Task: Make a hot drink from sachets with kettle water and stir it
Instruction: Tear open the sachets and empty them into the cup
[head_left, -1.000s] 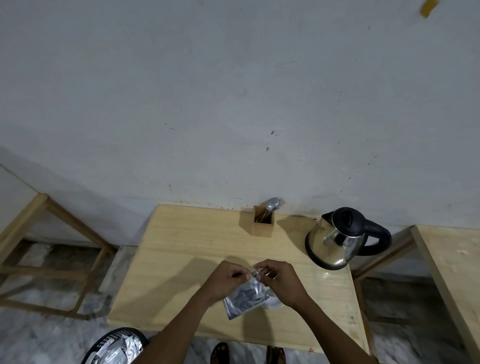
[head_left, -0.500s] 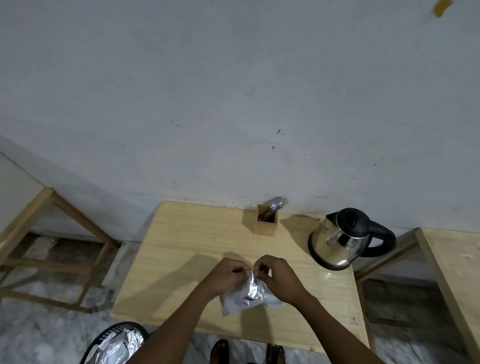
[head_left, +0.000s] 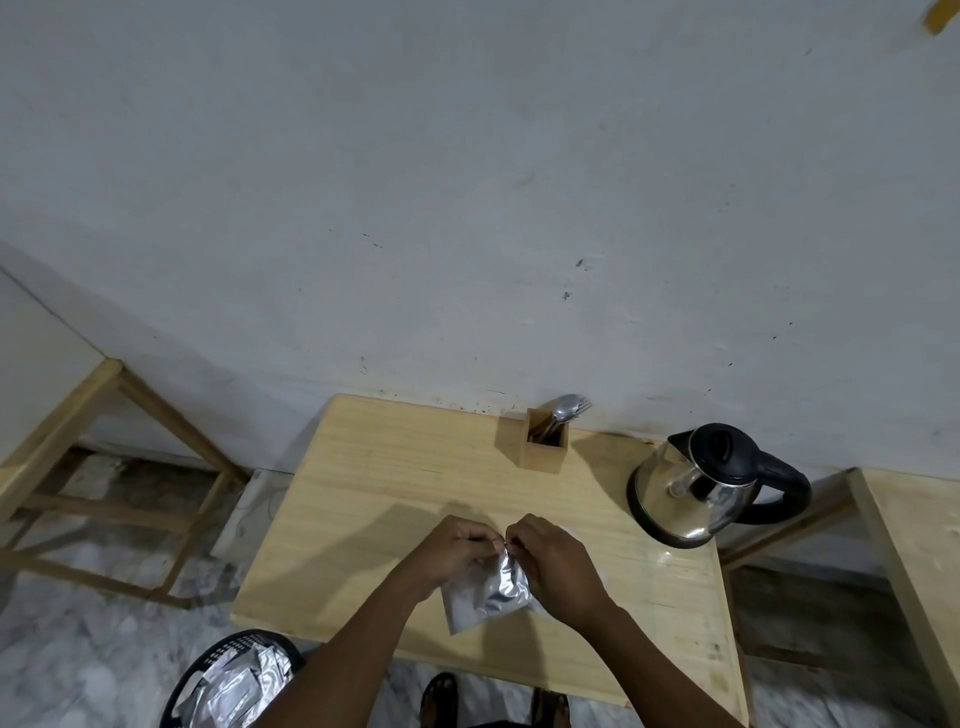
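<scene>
A silver foil sachet (head_left: 485, 592) hangs over the middle of the wooden table (head_left: 374, 499). My left hand (head_left: 451, 555) and my right hand (head_left: 558, 564) both pinch its top edge, fingertips almost touching. A steel kettle (head_left: 691, 493) with a black lid and handle stands at the table's right side. At the back by the wall, a small wooden holder (head_left: 543, 451) has a spoon and a fork in it. No cup shows; my hands hide the table right under them.
On the floor at the lower left a black basket (head_left: 228, 675) holds several silver sachets. Wooden frames stand at the left (head_left: 119, 441) and another wooden table at the right (head_left: 914, 545). A grey wall rises right behind the table. My feet show below its front edge.
My hands and the sachet have stayed in about the same place. The sachet's top looks more crumpled between my fingers.
</scene>
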